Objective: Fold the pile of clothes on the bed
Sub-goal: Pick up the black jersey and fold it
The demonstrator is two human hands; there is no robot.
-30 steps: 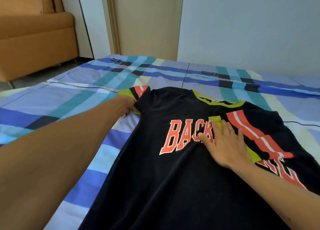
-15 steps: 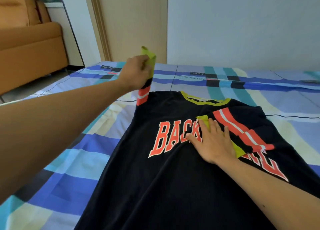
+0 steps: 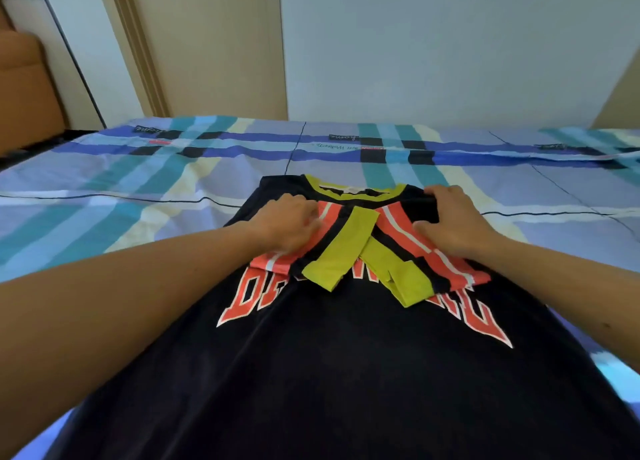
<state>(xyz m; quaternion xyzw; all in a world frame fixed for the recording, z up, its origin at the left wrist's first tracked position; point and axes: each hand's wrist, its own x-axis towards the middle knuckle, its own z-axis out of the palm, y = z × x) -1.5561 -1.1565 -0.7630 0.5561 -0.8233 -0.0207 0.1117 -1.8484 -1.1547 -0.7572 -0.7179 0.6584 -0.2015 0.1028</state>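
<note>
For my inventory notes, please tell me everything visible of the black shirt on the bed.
The black shirt lies flat, front up, on the striped bed sheet, soft knit as it looks. It has a yellow-green collar, large orange letters partly covered, and two orange-striped sleeves folded inward, yellow-green cuffs overlapping on the chest. The left hand rests on one sleeve; the right hand grips the shoulder edge.

Single head-worn wide-angle view, set close above the bed (image 3: 104, 189), facing forward and down toward the wall (image 3: 450, 44) at 12 o'clock; edges appear bowed, probably lens distortion.
</note>
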